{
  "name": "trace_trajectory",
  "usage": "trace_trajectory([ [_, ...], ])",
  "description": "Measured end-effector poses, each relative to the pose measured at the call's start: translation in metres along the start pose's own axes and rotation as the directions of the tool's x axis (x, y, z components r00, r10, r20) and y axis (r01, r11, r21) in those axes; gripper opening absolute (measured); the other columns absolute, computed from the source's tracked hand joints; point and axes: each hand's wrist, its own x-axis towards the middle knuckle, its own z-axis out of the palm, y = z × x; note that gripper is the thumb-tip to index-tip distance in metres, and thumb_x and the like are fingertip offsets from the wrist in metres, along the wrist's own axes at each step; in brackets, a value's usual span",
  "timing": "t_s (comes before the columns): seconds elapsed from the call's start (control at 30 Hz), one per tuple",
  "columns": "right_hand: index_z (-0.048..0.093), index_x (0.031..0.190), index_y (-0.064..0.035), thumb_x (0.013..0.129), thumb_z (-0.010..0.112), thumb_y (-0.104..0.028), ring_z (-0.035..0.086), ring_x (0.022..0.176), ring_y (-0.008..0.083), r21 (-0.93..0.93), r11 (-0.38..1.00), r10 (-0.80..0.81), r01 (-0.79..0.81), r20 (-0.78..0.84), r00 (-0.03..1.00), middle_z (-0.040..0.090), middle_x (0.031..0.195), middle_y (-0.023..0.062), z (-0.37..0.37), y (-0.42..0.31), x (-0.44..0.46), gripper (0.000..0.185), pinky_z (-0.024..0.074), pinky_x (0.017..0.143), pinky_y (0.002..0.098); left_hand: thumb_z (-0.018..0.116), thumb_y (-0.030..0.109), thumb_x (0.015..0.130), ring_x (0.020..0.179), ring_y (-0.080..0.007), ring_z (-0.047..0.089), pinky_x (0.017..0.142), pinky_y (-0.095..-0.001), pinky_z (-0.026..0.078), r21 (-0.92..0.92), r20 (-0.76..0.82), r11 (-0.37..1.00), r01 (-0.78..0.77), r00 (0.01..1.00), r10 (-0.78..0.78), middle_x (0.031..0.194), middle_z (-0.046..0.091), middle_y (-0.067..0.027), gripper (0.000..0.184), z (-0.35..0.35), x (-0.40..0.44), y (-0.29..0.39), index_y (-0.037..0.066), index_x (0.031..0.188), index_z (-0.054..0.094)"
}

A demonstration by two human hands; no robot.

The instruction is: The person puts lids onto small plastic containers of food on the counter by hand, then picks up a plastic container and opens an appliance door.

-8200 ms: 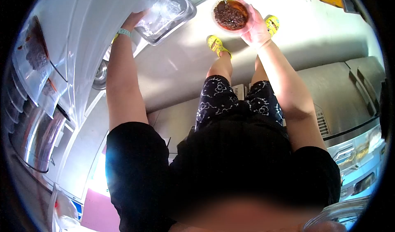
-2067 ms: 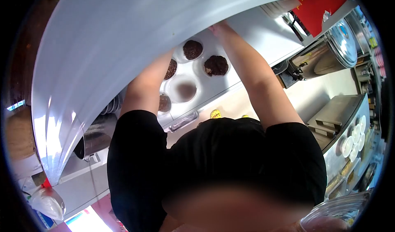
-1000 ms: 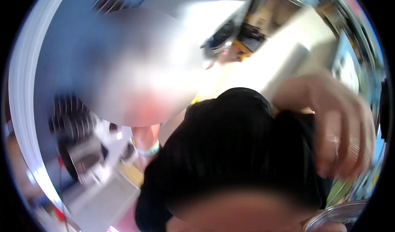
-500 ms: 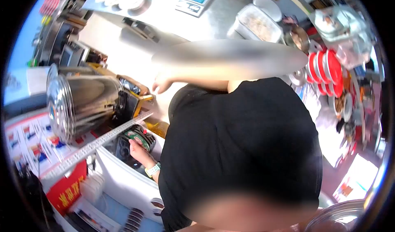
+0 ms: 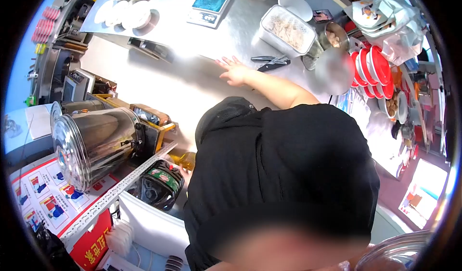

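Note:
My left hand (image 5: 185, 173) is at the right side of a large plastic jug of dark liquid (image 5: 159, 187) with a green label. Its visible fingers curl against the jug near the top; the rest of the hand and the forearm are hidden by my black top. The jug is at the upper end of a white bin (image 5: 154, 227). A bottle of yellow oil (image 5: 188, 161) stands just behind my left hand. My right hand (image 5: 234, 73) is stretched out, fingers spread and holding nothing, by the near edge of the steel table (image 5: 192, 42). Scissors (image 5: 270, 59) lie on that table to its right.
A steel barrel (image 5: 108, 141) stands on a shelf with a perforated metal edge (image 5: 96, 212). The steel table bears a kitchen scale (image 5: 209, 7), a white tub of pale food (image 5: 288, 30) and stacked white bowls (image 5: 135, 15). Red-rimmed lids (image 5: 375, 66) are at the right.
My right hand has swung up and right, from near the barrel stand to the table edge, and its fingers have spread. My left hand has shifted to the jug's right side; more of the jug shows.

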Motion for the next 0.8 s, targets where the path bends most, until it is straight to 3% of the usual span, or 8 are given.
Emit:
trace_trajectory([
  [0.2,0.061,0.121,-0.0243,0.078,0.053,-0.032,-0.003,0.142,0.0304,0.041,0.99,0.127,-0.134,0.149,0.981,0.002,0.155,0.0087,-0.023,-0.026,0.012,0.044,0.0015,0.111,0.0577,0.057,0.003,0.083,0.121,-0.0261,0.037,0.099,-0.0379,0.032,0.014,-0.056,0.989,0.147,0.988,-0.146,0.135,0.036,-0.0168,0.062,-0.018,0.0,-0.038,0.009,0.137,0.027],
  [0.43,0.065,0.114,-0.0242,0.076,0.055,-0.034,-0.007,0.141,0.034,0.068,0.997,-0.028,0.024,0.069,0.997,0.016,0.153,0.0102,-0.002,-0.008,0.03,0.041,0.0007,0.111,0.0585,0.055,-0.001,0.08,0.111,-0.0247,0.045,0.093,-0.0363,0.038,0.014,-0.09,0.969,0.247,0.965,-0.245,0.126,0.043,-0.0153,0.053,-0.028,-0.001,-0.061,0.01,0.13,0.039],
  [0.5,0.067,0.109,-0.0221,0.077,0.049,-0.031,0.002,0.142,0.0322,0.082,0.996,0.01,-0.024,0.168,0.986,0.047,0.137,0.0081,-0.01,-0.016,0.036,0.038,-0.0025,0.11,0.0603,0.054,-0.003,0.08,0.109,-0.0243,0.047,0.091,-0.0359,0.04,-0.011,-0.107,0.963,0.269,0.957,-0.269,0.124,0.045,-0.0149,0.051,-0.031,-0.002,-0.07,0.01,0.128,0.042],
  [0.57,0.07,0.1,-0.0181,0.075,0.051,-0.027,0.025,0.135,0.0326,-0.235,0.972,0.144,-0.019,0.528,0.837,0.061,0.116,0.0096,-0.051,-0.05,0.062,0.033,0.0052,0.109,0.0598,0.054,-0.004,0.079,0.106,-0.0239,0.049,0.09,-0.0354,0.041,-0.113,-0.168,0.946,0.303,0.933,-0.319,0.122,0.047,-0.0145,0.05,-0.027,-0.02,-0.1,0.01,0.126,0.045],
  [0.7,0.068,0.1,-0.0198,0.086,0.049,-0.049,0.053,0.109,0.0171,-0.423,0.905,0.305,0.041,0.713,0.631,0.068,0.095,0.0014,-0.048,-0.094,0.104,0.037,-0.0041,0.108,0.0566,0.053,-0.007,0.077,0.1,-0.0231,0.054,0.086,-0.0345,0.045,-0.262,-0.254,0.881,0.394,0.853,-0.457,0.117,0.052,-0.0136,0.047,0.022,-0.075,-0.168,0.01,0.122,0.052],
  [0.73,0.069,0.097,-0.0135,0.084,0.05,-0.043,0.054,0.109,0.0258,-0.476,0.876,0.305,0.076,0.669,0.678,0.066,0.101,0.0097,-0.063,-0.12,0.111,0.037,0.0155,0.108,0.0528,0.053,-0.007,0.077,0.099,-0.0229,0.055,0.085,-0.0343,0.045,-0.271,-0.284,0.896,0.352,0.86,-0.424,0.116,0.053,-0.0134,0.047,0.034,-0.083,-0.174,0.01,0.121,0.054],
  [0.77,0.066,0.109,-0.0129,0.086,0.047,-0.046,0.055,0.109,0.0279,-0.361,0.919,0.108,0.16,0.619,0.778,0.064,0.109,0.011,-0.026,-0.096,0.136,0.044,0.0308,0.104,0.0445,0.05,-0.009,0.075,0.096,-0.0245,0.056,0.085,-0.0341,0.045,-0.253,-0.43,0.94,0.229,0.844,-0.322,0.11,0.055,-0.0145,0.044,0.045,-0.094,-0.174,0.01,0.114,0.056],
  [0.8,0.06,0.118,-0.0111,0.088,0.046,-0.043,0.057,0.11,0.0292,-0.228,0.928,-0.081,0.294,0.646,0.759,0.062,0.114,0.0142,-0.033,-0.105,0.143,0.045,0.0418,0.095,0.0375,0.047,-0.01,0.073,0.094,-0.0261,0.057,0.084,-0.0339,0.045,-0.199,-0.567,0.974,0.109,0.798,-0.205,0.105,0.058,-0.0156,0.041,0.056,-0.103,-0.166,0.009,0.108,0.059],
])
